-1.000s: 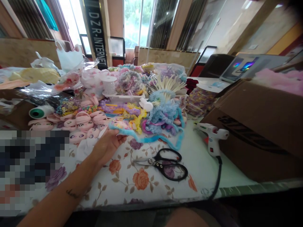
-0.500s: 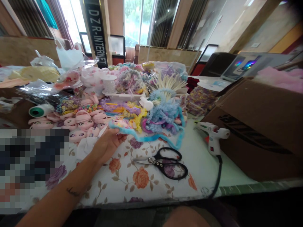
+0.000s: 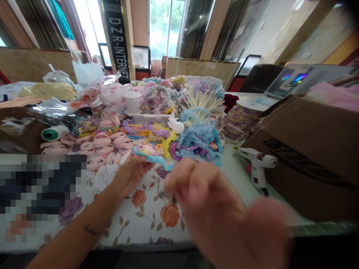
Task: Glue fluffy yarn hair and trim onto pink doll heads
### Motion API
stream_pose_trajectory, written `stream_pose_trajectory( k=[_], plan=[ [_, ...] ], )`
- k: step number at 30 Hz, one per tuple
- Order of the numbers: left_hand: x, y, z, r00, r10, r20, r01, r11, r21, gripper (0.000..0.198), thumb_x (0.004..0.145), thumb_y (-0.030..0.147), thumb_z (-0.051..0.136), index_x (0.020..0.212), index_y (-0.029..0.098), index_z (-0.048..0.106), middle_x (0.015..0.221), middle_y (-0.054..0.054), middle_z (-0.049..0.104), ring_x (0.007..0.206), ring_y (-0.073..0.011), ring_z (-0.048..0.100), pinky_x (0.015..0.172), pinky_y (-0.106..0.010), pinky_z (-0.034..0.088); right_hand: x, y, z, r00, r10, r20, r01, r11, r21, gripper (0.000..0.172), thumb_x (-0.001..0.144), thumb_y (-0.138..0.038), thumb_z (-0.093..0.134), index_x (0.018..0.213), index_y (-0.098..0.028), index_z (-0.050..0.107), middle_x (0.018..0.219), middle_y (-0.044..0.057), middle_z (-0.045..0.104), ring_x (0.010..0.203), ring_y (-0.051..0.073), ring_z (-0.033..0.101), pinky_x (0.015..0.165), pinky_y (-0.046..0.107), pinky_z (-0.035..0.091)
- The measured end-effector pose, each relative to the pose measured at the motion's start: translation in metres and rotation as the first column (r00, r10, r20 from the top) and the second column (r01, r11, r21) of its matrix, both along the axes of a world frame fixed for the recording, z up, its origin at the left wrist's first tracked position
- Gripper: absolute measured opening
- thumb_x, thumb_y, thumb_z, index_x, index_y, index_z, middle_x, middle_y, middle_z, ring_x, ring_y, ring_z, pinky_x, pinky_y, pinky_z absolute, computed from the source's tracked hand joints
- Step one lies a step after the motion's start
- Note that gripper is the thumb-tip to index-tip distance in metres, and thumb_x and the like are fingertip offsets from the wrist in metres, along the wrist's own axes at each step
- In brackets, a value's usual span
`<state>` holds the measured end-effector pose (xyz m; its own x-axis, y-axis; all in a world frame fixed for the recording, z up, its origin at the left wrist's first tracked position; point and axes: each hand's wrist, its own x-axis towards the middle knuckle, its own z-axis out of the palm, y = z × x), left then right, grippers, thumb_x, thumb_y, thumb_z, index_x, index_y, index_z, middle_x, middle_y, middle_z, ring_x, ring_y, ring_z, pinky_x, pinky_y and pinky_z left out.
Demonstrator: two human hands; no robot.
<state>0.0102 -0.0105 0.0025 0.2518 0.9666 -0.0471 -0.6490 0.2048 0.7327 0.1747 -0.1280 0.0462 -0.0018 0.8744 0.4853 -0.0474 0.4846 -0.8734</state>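
My left hand (image 3: 134, 168) pinches the end of a light-blue fuzzy yarn strip (image 3: 157, 160), with a small pale doll-like face piece (image 3: 150, 148) close by the fingers. The strip runs right across the cloth until my right hand hides it. Large and blurred in the foreground is my right hand (image 3: 207, 201), with its fingers bent. Whether it holds anything is smeared by motion. The scissors seen earlier are hidden behind it. Beyond both hands lies a heap of blue ruffled trim (image 3: 196, 132).
A white glue gun (image 3: 258, 164) stands right of my right hand, before a cardboard box (image 3: 311, 157). Pink doll heads (image 3: 103, 145) crowd the left. Behind are a white spool (image 3: 132, 102), a green-centred thread cone (image 3: 53, 132) and plastic bags (image 3: 88, 71). Flowered cloth (image 3: 123, 224) covers the near table.
My right hand has come into view from the lower right, covering the scissors and part of the yarn strip. My left hand keeps its pinch; the view has shifted slightly.
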Motion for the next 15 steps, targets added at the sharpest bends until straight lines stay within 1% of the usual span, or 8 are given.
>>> stream_pose_trajectory(
  k=[2, 3, 4, 6, 8, 11, 13, 15],
  plan=[
    [0.001, -0.001, -0.001, 1.000, -0.009, -0.016, 0.009, 0.999, 0.040, 0.020, 0.073, 0.016, 0.066, 0.093, 0.018, 0.065, 0.092, -0.001, 0.069, 0.085, -0.0151, 0.064, 0.080, -0.027, 0.052, 0.008, 0.046, 0.014, 1.000, -0.012, -0.013, 0.013, 1.000, 0.022, 0.019, 0.088, -0.045, 0.056, 0.091, -0.026, 0.062, 0.082, 0.000, 0.057, 0.079, 0.018, 0.056, 0.077, 0.034, 0.049],
    [0.001, -0.001, -0.001, 0.999, -0.017, -0.028, 0.019, 0.998, 0.064, 0.022, 0.073, 0.016, 0.066, 0.095, 0.019, 0.064, 0.095, -0.001, 0.069, 0.087, -0.0156, 0.064, 0.080, -0.028, 0.052, 0.012, 0.065, 0.015, 0.998, -0.061, 0.022, 0.060, 0.998, 0.035, 0.018, 0.084, -0.041, 0.063, 0.095, -0.026, 0.060, 0.088, 0.000, 0.057, 0.084, 0.018, 0.056, 0.081, 0.034, 0.047],
    [0.001, -0.001, -0.002, 0.999, -0.028, -0.044, 0.032, 0.996, 0.087, 0.024, 0.073, 0.017, 0.065, 0.098, 0.020, 0.064, 0.097, -0.001, 0.069, 0.088, -0.0161, 0.064, 0.080, -0.029, 0.052, 0.017, 0.080, 0.013, 0.991, -0.070, 0.115, 0.068, 0.997, 0.025, 0.027, 0.080, -0.039, 0.067, 0.102, -0.026, 0.058, 0.095, 0.001, 0.057, 0.092, 0.020, 0.056, 0.086, 0.035, 0.046],
    [0.001, -0.001, -0.005, 0.995, -0.056, -0.082, 0.066, 0.990, 0.125, 0.028, 0.074, 0.017, 0.064, 0.101, 0.020, 0.063, 0.097, -0.002, 0.069, 0.089, -0.0175, 0.065, 0.080, -0.031, 0.052, 0.025, 0.099, 0.005, 0.958, -0.003, 0.287, 0.020, 0.998, -0.058, 0.047, 0.074, -0.040, 0.073, 0.114, -0.026, 0.052, 0.114, 0.005, 0.056, 0.107, 0.023, 0.054, 0.095, 0.039, 0.042],
    [0.002, -0.002, -0.006, 0.991, -0.073, -0.111, 0.090, 0.984, 0.155, 0.032, 0.073, 0.015, 0.063, 0.105, 0.021, 0.062, 0.097, -0.003, 0.068, 0.091, -0.0182, 0.064, 0.081, -0.031, 0.051, 0.028, 0.106, -0.003, 0.911, 0.112, 0.398, -0.047, 0.984, -0.171, 0.059, 0.071, -0.043, 0.075, 0.120, -0.026, 0.047, 0.128, 0.007, 0.052, 0.118, 0.026, 0.049, 0.101, 0.043, 0.039],
    [0.003, -0.002, -0.007, 0.991, -0.049, -0.128, 0.072, 0.980, 0.185, 0.043, 0.071, 0.012, 0.064, 0.112, 0.023, 0.059, 0.105, -0.002, 0.066, 0.096, -0.0175, 0.062, 0.083, -0.028, 0.049, 0.024, 0.108, -0.011, 0.865, 0.224, 0.449, -0.092, 0.950, -0.298, 0.072, 0.067, -0.046, 0.077, 0.127, -0.024, 0.043, 0.135, 0.010, 0.048, 0.121, 0.028, 0.049, 0.102, 0.044, 0.040],
    [0.004, -0.002, -0.006, 0.990, -0.025, -0.139, 0.052, 0.980, 0.192, 0.048, 0.068, 0.012, 0.067, 0.114, 0.024, 0.057, 0.108, -0.002, 0.064, 0.097, -0.0174, 0.061, 0.084, -0.028, 0.047, 0.019, 0.109, -0.015, 0.871, 0.242, 0.426, -0.087, 0.932, -0.352, 0.075, 0.065, -0.045, 0.077, 0.128, -0.021, 0.044, 0.133, 0.012, 0.050, 0.117, 0.029, 0.053, 0.098, 0.044, 0.044],
    [0.005, -0.002, -0.005, 0.987, -0.005, -0.158, 0.035, 0.982, 0.186, 0.051, 0.066, 0.013, 0.070, 0.114, 0.023, 0.057, 0.107, -0.003, 0.065, 0.095, -0.0180, 0.061, 0.083, -0.028, 0.047, 0.014, 0.110, -0.021, 0.892, 0.219, 0.396, -0.063, 0.927, -0.370, 0.072, 0.065, -0.043, 0.077, 0.126, -0.019, 0.048, 0.128, 0.012, 0.056, 0.109, 0.028, 0.057, 0.092, 0.042, 0.048]
  ],
)
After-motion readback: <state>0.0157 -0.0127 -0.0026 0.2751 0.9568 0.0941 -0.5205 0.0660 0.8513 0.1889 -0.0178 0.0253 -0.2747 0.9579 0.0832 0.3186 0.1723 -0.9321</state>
